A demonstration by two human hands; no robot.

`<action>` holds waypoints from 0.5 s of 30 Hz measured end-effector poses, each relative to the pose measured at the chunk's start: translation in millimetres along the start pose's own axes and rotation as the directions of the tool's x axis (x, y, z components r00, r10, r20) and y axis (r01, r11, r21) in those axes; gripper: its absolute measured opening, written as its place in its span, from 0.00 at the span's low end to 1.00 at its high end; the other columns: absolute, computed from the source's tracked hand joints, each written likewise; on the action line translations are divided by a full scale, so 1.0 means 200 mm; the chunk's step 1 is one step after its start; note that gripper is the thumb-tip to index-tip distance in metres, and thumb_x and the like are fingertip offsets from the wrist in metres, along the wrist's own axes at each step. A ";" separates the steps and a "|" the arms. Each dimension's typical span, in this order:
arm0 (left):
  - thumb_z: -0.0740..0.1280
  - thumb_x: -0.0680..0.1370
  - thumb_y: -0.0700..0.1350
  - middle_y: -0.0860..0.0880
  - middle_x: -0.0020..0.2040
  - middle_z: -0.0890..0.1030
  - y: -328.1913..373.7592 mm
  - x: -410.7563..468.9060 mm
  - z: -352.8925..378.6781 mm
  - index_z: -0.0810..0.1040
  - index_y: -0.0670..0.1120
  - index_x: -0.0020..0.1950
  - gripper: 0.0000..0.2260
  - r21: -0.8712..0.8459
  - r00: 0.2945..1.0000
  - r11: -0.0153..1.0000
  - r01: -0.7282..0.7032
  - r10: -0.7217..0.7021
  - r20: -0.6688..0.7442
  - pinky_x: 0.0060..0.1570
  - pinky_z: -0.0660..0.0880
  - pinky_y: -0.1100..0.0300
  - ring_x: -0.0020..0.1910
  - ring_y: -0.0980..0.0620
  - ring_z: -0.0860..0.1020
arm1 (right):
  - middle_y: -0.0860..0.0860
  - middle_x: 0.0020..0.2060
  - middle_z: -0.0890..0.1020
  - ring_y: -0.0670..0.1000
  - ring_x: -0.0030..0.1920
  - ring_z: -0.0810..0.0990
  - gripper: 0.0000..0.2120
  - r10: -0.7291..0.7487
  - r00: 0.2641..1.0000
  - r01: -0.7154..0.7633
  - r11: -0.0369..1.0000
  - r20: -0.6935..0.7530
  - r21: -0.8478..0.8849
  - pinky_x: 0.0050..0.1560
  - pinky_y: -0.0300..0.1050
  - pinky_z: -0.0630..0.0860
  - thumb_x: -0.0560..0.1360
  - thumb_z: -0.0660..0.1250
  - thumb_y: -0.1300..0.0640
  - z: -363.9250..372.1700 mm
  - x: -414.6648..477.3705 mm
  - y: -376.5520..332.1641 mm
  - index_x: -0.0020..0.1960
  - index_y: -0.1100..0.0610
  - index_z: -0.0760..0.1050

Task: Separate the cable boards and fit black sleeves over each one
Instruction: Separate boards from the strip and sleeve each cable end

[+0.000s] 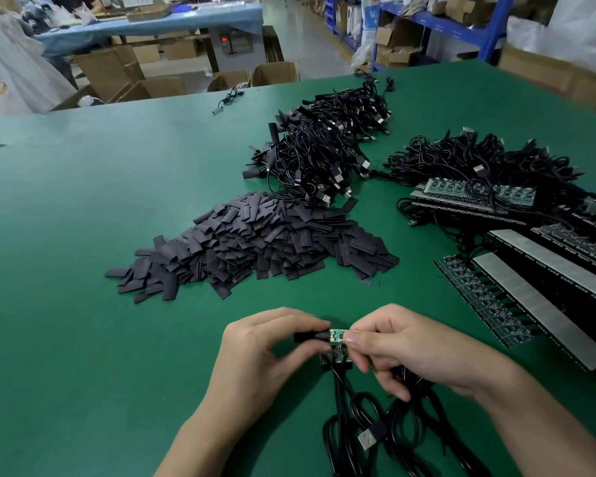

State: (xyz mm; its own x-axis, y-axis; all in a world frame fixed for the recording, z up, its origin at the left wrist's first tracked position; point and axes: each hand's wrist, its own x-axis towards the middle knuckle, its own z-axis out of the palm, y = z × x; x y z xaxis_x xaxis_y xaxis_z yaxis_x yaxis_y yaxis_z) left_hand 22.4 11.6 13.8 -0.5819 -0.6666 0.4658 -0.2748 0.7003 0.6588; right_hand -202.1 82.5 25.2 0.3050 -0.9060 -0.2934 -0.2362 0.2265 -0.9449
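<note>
At the near edge of the green-topped table [83, 270], we see the left hand [265, 352] pinching a short flat black sleeve [307, 337] while the right hand [403, 352] pinches a small green circuit board [337, 336] between thumb and forefinger. Both grips are narrow and loaded. The sleeve lies directly left of the board, its long axis running left to right in line with it and its open end facing the board's near end. In our judgement, the fit calls for a straight slide rightward by the left hand. Fingertips hide whether the mouth has caught the board's edge. A darker board [336, 360] just below is half covered, so we cannot tell whether it is joined. The black cables [358, 407] run off the bottom edge, and the loose heap of black sleeves [255, 246] lies well beyond.
</note>
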 end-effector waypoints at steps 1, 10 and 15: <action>0.78 0.72 0.47 0.59 0.47 0.86 0.00 0.00 0.00 0.88 0.47 0.50 0.08 -0.011 1.000 1.000 0.001 -0.001 0.006 0.49 0.81 0.61 0.47 0.62 0.84 | 0.49 0.25 0.62 0.51 0.23 0.74 0.20 0.002 1.000 -0.002 1.000 0.002 0.002 0.40 0.35 0.74 0.82 0.62 0.42 0.00 0.00 0.00 0.37 0.52 0.77; 0.80 0.70 0.49 0.62 0.45 0.86 0.00 0.00 0.01 0.88 0.51 0.48 0.09 -0.049 0.995 0.994 0.097 -0.098 -0.034 0.49 0.78 0.68 0.44 0.63 0.84 | 0.48 0.25 0.63 0.50 0.22 0.73 0.19 -0.021 1.000 0.021 1.000 -0.007 -0.015 0.31 0.36 0.71 0.83 0.62 0.44 0.01 0.00 -0.02 0.37 0.52 0.77; 0.79 0.69 0.53 0.63 0.43 0.86 0.00 0.00 0.01 0.88 0.51 0.47 0.09 -0.032 0.990 0.991 0.127 -0.128 -0.062 0.46 0.76 0.70 0.42 0.63 0.83 | 0.47 0.23 0.63 0.49 0.22 0.72 0.21 -0.021 0.998 0.016 0.996 -0.052 -0.092 0.31 0.37 0.70 0.81 0.61 0.43 0.02 0.00 -0.02 0.37 0.56 0.75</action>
State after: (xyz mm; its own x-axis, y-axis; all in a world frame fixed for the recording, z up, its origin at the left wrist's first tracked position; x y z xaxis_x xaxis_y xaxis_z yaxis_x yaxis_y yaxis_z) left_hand 19.9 12.4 13.1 -0.4932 -0.7656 0.4130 -0.3220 0.6017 0.7309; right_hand -196.8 82.7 27.1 0.2614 -0.9280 -0.2654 -0.3153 0.1778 -0.9322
